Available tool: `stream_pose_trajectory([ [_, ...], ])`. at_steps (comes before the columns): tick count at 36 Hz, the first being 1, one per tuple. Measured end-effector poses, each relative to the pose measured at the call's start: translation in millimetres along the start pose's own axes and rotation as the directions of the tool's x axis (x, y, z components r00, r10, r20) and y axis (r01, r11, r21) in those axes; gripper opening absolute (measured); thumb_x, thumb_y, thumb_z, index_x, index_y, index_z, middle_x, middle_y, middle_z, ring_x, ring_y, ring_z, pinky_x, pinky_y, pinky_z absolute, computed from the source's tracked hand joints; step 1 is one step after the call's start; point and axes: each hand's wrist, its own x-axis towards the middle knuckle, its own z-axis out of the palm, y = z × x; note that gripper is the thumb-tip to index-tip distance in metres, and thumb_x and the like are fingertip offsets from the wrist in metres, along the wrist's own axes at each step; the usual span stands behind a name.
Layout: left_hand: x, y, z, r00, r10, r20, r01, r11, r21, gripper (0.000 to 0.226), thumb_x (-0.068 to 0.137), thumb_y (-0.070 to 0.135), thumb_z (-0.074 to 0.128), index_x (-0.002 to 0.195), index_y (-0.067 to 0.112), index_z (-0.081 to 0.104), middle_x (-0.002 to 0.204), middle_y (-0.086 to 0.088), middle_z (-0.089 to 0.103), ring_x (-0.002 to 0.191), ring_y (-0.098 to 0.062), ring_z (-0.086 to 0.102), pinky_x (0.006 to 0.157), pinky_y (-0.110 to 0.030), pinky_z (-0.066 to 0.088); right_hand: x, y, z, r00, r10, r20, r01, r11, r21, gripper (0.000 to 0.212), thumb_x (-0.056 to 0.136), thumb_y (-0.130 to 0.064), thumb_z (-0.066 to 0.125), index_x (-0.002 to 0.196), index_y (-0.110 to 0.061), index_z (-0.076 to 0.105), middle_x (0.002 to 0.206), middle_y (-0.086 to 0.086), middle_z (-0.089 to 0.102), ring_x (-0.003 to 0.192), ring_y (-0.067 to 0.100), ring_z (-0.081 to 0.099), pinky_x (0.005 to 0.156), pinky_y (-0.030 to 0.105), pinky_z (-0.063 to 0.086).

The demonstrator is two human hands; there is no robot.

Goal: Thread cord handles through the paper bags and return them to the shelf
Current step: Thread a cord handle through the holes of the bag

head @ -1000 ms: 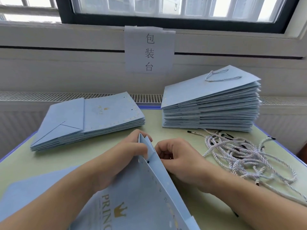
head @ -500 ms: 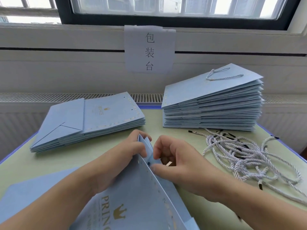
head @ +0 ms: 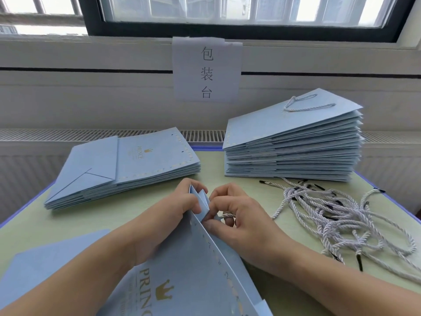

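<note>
Bright daylight comes in thru the window (head: 239, 10) at the top. Soft shadows lie under the hands. Pic is a bit blurry, edges bend like a fishbowl.

Two bare forearms enter from 7 and 5 o'clock, with no sleeve, watch or bracelet on either. The left hand (head: 168, 215) and right hand (head: 241, 215) wear no gloves or rings. The fingernails that show are short and unpainted. Both wrists are uncovered, without markings.
</note>
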Motion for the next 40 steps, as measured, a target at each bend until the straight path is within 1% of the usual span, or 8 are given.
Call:
stream_pose_trajectory([
  [4,-0.7,-0.4,0.6,1.0,-0.005,-0.001,0.005,1.0,0.029,0.048,0.043,0.013,0.041,0.089,0.017,0.055,0.093,-0.012,0.055,0.085,-0.026,0.05,0.077,-0.034,0.039,-0.1,1.1,-4.4,0.998,-0.007,0.068,0.013,0.995,-0.096,0.015,0.082,-0.024,0.069,0.097,-0.027,0.073,0.099,-0.014,0.045,0.072,0.003,0.045,0.068,0.015,0.035],
  [15,1.7,-5.5,0.5,1.0,0.015,0.005,-0.015,0.998,0.053,0.049,0.043,0.012,0.041,0.09,0.015,0.055,0.091,-0.013,0.057,0.081,-0.027,0.053,0.073,-0.033,0.04,-2.5,-6.4,3.2,0.999,-0.052,-0.011,0.046,0.951,-0.307,0.01,0.091,-0.03,0.057,0.081,-0.027,0.055,0.103,-0.016,0.039,0.066,0.009,0.04,0.069,0.034,0.043],
  [17,1.8,-6.2,-0.9,1.0,0.017,0.013,-0.018,0.999,0.032,0.049,0.043,0.012,0.041,0.09,0.015,0.057,0.089,-0.012,0.058,0.077,-0.025,0.054,0.069,-0.032,0.041,-1.8,-6.4,3.9,0.999,-0.043,-0.014,0.038,0.965,-0.261,0.01,0.091,-0.027,0.057,0.082,-0.024,0.053,0.104,-0.014,0.042,0.067,0.009,0.042,0.071,0.036,0.045],
  [21,2.4,-6.6,-4.5,0.999,0.035,0.026,-0.035,0.999,-0.001,0.049,0.043,0.011,0.041,0.089,0.015,0.057,0.079,-0.007,0.058,0.069,-0.021,0.055,0.063,-0.029,0.043,-0.4,-5.9,-3.7,0.997,0.064,-0.033,-0.064,0.998,-0.008,0.008,0.092,-0.022,0.057,0.095,-0.027,0.051,0.1,-0.012,0.053,0.062,0.004,0.046,0.062,0.018,0.04],
  [26,3.0,-16.0,-16.2,0.998,0.039,0.041,-0.039,0.999,0.004,0.043,0.04,0.016,0.047,0.073,0.031,0.068,0.072,0.002,0.062,0.061,-0.012,0.06,0.061,-0.027,0.046,-0.6,-9.3,-14.9,0.958,0.272,0.085,-0.284,0.942,0.182,0.01,0.096,-0.017,0.046,0.102,-0.017,0.055,0.078,-0.001,0.062,0.063,0.01,0.052,0.062,0.031,0.047],
  [30,-0.1,-15.0,-16.1,0.995,0.061,0.078,-0.06,0.998,-0.016,0.044,0.029,0.023,0.053,0.07,0.032,0.068,0.068,0.005,0.063,0.062,-0.012,0.061,0.062,-0.028,0.047,-1.8,-14.5,-16.2,0.926,0.303,0.226,-0.364,0.875,0.319,0.013,0.095,-0.006,0.045,0.098,-0.011,0.058,0.065,-0.004,0.058,0.048,0.004,0.048,0.049,0.014,0.038],
  [37,-14.7,-0.3,-7.4,0.994,0.069,0.079,-0.063,0.995,-0.075,0.049,0.041,0.016,0.046,0.087,0.021,0.061,0.086,-0.011,0.054,0.078,-0.028,0.052,0.069,-0.034,0.04,-1.4,-13.9,-27.1,0.881,0.283,0.378,-0.436,0.796,0.42,0.026,0.089,0.005,0.042,0.099,-0.012,0.059,0.083,0.006,0.057,0.055,0.007,0.045,0.049,0.014,0.033],
  [40,-18.0,5.4,-6.1,0.996,0.045,0.083,-0.036,0.994,-0.105,0.047,0.045,0.013,0.042,0.089,0.018,0.058,0.09,-0.013,0.049,0.079,-0.029,0.046,0.069,-0.034,0.037,-0.2,-11.3,-36.6,0.899,0.253,0.358,-0.348,0.909,0.229,0.036,0.087,0.007,0.039,0.097,-0.016,0.065,0.088,-0.004,0.065,0.064,0.009,0.047,0.055,0.016,0.034],
])
